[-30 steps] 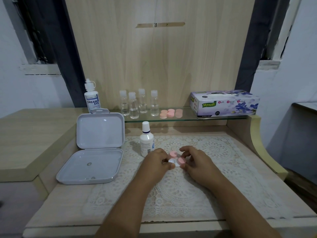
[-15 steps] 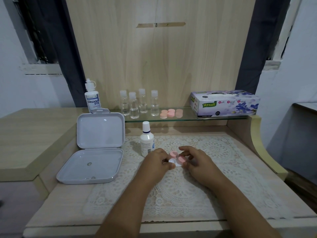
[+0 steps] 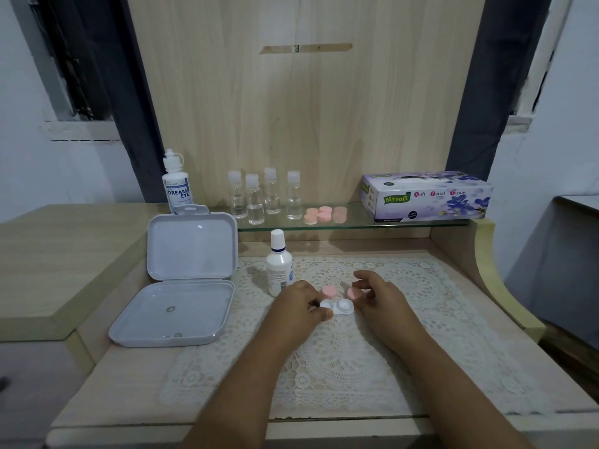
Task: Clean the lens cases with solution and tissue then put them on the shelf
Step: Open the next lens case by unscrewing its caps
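1. left hand [image 3: 299,306] pinches the left end of the white lens case [image 3: 337,306], fingers curled round it; case lies flat on the lace mat [image 3: 421,319], both wells uncapped.
2. right hand [image 3: 379,298] holds a pink cap [image 3: 353,293] between thumb and fingertips, just above and right of the case's right well.
3. second pink cap [image 3: 329,290] lies on the mat just behind the case, between the two hands.
4. white solution bottle [image 3: 278,265] stands upright, cap on, just behind the left hand.
5. open grey plastic box [image 3: 181,286] at left, lid propped up (something small inside, too small to tell).
6. glass shelf [image 3: 356,222] carries: dream eye bottle [image 3: 176,186], four clear small bottles [image 3: 265,197], a cluster of pink-capped lens cases [image 3: 324,214], mysoft tissue box [image 3: 428,197] at right.
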Demonstrator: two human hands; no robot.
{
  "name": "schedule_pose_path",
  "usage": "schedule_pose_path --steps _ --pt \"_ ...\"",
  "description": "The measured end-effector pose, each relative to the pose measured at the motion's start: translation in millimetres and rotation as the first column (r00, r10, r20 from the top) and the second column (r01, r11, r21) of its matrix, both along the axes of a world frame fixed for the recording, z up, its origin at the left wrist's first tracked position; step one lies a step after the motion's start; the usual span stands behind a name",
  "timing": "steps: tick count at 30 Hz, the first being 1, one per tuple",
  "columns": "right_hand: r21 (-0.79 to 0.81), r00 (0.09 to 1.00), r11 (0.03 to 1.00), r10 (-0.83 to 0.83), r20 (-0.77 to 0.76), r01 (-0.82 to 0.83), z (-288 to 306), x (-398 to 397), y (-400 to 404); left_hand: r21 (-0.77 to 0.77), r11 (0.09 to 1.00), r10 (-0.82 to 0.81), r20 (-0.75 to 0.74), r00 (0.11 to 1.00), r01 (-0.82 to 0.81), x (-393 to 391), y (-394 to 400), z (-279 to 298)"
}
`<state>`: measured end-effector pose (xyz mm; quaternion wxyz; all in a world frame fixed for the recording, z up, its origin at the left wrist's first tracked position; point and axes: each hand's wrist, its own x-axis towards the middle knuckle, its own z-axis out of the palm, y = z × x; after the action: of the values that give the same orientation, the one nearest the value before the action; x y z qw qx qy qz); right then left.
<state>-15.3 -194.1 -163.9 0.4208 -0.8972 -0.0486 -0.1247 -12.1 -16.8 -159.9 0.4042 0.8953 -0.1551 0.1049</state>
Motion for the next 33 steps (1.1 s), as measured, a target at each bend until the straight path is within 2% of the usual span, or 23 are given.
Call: schedule_pose_path --steps 3,20,25,28,33 --pt "-0.039 1.0 0.999 -0.013 -0.004 0.012 -1.2 1.0 1.0 -0.002 1.0 -0.004 0.005 1.0 0.004 -1.2 0.9 -0.2" --pt "0.0 0.998 0.999 -0.043 0.036 0.043 1.8 -1.6 2.7 -0.042 0.999 -0.002 -0.024 1.0 0.001 -2.4 4.4 -1.3" --pt "-0.139 0.995 0.989 -0.037 0.095 0.05 -0.7 0.3 1.4 -0.035 0.999 0.014 -0.03 0.999 -0.016 -2.8 5.0 -1.9" --pt "-0.107 0.99 0.993 -0.043 0.132 0.057 -0.4 -3.4 4.2 -0.024 1.0 0.016 -0.039 0.999 -0.017 -4.0 5.5 -0.6" --pt "-0.082 0.995 0.996 -0.033 0.095 0.041 3.7 -7.7 4.4 -0.015 1.0 0.009 -0.075 0.997 -0.01 -7.5 5.6 7.7"
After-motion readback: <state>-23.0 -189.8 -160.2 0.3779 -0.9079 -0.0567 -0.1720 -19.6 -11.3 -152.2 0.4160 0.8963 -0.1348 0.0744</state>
